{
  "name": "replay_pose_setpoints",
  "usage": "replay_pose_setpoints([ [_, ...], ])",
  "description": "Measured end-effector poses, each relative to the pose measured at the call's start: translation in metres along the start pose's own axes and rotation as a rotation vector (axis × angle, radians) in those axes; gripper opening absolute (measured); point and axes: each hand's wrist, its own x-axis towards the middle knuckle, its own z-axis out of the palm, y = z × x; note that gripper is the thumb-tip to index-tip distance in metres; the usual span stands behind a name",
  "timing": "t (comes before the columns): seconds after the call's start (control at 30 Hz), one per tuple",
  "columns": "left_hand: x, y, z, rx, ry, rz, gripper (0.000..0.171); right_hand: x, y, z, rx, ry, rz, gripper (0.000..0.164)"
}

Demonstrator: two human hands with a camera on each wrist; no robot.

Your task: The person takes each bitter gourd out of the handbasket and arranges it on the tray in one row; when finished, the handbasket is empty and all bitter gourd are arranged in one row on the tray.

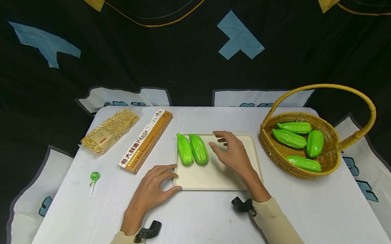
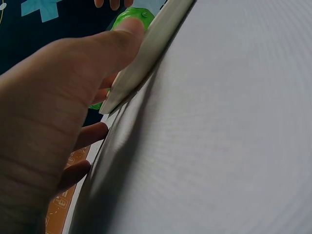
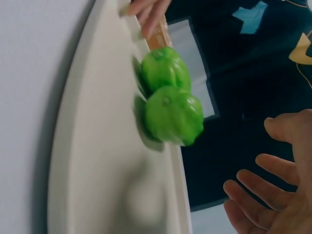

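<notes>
On a cream rectangular tray (image 1: 218, 181) lie two glossy, ridged green gourds (image 1: 184, 149) (image 1: 198, 149), side by side at its left end; they look like bitter melons. My left hand (image 1: 150, 189) is at the tray's near left corner, thumb by the front edge and fingers by the left side. In the left wrist view its thumb (image 2: 109, 48) overlaps the tray rim; firm contact is hard to tell. Over the tray's right half hovers my right hand (image 1: 231, 153), fingers loosely bent and apart, holding nothing. The right wrist view shows a gap between that hand (image 3: 273, 190) and the gourds.
A wicker basket (image 1: 266, 140) with a tall handle stands at the right, with several similar green gourds (image 1: 289, 138) inside. Left of the tray lie a pasta box (image 1: 146, 141), a bag of yellow grains (image 1: 111, 132) and a green lollipop (image 1: 94, 177). White cloth covers the table (image 1: 201, 225).
</notes>
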Motion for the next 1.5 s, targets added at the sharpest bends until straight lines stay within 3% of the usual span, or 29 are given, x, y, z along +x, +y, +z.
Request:
replay_pose_setpoints([
  [0.6, 0.000, 0.000, 0.000, -0.004, 0.014, 0.009, 0.040, -0.021, 0.014, -0.044, 0.009, 0.071, 0.006, 0.043],
  [1.17, -0.001, -0.002, 0.002, -0.012, 0.011, -0.012, 0.040, -0.042, 0.034, -0.085, -0.045, 0.123, 0.049, 0.042],
  [1.5, 0.001, -0.003, 0.002, -0.028, 0.007, -0.027, 0.037, -0.048, 0.043, -0.107, -0.107, 0.172, 0.032, 0.041],
])
